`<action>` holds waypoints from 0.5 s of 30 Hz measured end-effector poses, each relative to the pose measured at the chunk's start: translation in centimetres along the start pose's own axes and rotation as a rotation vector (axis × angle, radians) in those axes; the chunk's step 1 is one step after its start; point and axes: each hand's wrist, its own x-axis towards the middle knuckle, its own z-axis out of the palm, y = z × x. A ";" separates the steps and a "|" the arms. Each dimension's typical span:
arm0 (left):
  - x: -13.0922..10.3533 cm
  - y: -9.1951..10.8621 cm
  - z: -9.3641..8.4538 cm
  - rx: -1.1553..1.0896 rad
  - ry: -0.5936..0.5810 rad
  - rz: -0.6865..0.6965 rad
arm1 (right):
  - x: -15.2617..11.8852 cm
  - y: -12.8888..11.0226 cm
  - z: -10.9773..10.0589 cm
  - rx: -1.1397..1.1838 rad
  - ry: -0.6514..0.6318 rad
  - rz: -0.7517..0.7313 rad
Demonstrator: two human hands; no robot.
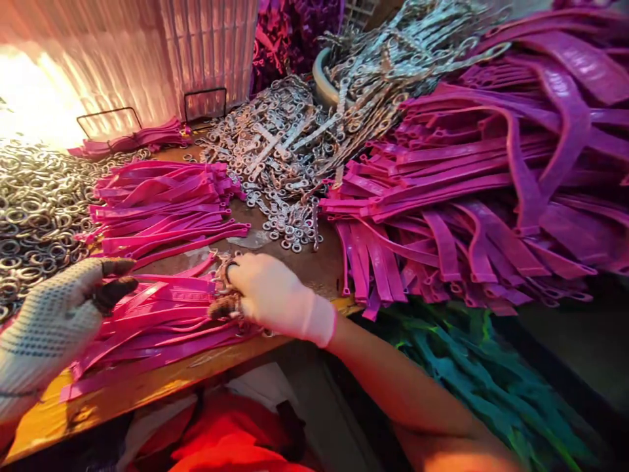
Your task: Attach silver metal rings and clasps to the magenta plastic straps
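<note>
My left hand [59,321], in a white dotted glove with dark fingertips, is over the left end of a bundle of pink straps [167,308]. Its index finger and thumb are slightly apart, with nothing visible between them. In a pale glove, my right hand [275,288] bends its fingers around small metal links [230,265] at the bundle's right end. Whether those links are joined to the straps is hidden by the fingers. A second bundle of pink straps [162,200] lies just behind.
Metal rings [29,216] are heaped at the left. Loose metal links [280,144] spread across the middle, before a bowl [322,75] of long metal pieces. Purple straps [442,170] pile up at right, above green straps [481,360]. The wooden table edge [162,383] runs nearest me.
</note>
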 end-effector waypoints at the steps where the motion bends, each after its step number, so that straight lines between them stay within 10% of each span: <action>1: -0.2 -0.2 0.1 -0.112 -0.006 -0.080 | 0.6 1.4 -0.2 -0.018 0.027 0.037; 7: 0.5 0.2 4.0 -1.013 -0.191 -0.439 | 6.7 9.8 0.7 -0.278 0.026 0.565; 15: 0.2 -0.5 3.3 -1.466 -0.472 -0.627 | 8.8 12.3 3.3 -0.214 -0.037 0.605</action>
